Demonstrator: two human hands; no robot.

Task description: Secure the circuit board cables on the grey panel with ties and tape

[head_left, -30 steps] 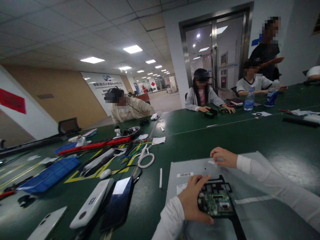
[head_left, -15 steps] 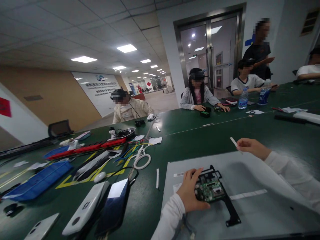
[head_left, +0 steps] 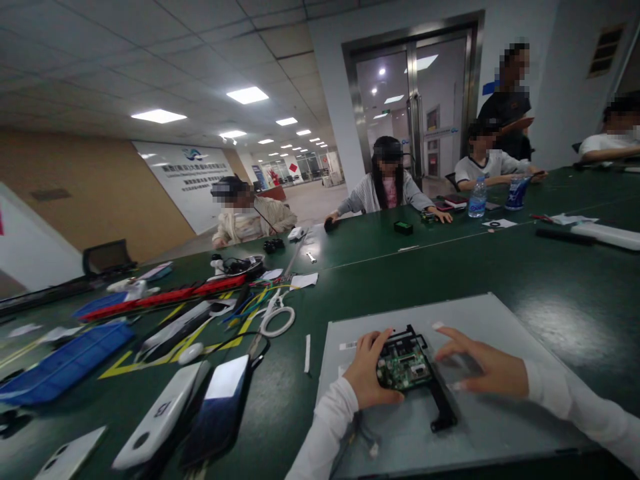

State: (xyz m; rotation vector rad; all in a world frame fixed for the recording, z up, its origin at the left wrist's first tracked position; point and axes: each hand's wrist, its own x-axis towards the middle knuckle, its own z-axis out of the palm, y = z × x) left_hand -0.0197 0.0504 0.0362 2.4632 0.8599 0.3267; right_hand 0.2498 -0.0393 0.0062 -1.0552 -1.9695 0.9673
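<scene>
My left hand (head_left: pixel 367 377) grips the left edge of a green circuit board (head_left: pixel 413 365) set in a black bracket (head_left: pixel 443 403). The board lies over a large grey flat panel (head_left: pixel 500 427) on the table. To the right of the board, my right hand (head_left: pixel 493 373) is open, thumb and fingers apart, slightly blurred. A pale spot shows at its index fingertip; I cannot make out what it is. Thin cables (head_left: pixel 367 440) with a small connector lie below my left hand. A white strip (head_left: pixel 307 353) rests on the table left of the panel.
Two phones, one white (head_left: pixel 160 420) and one dark (head_left: pixel 220 413), lie at the lower left. Beyond them are a blue tray (head_left: pixel 65 367), a red power strip (head_left: pixel 165 299) and a coiled white cable (head_left: pixel 277 321). Several people sit across the green table.
My right hand has come down and left to the board, its fingers now spread; the white strip it pinched is no longer clearly visible. My left hand keeps its hold. A person opposite reached sideways.
</scene>
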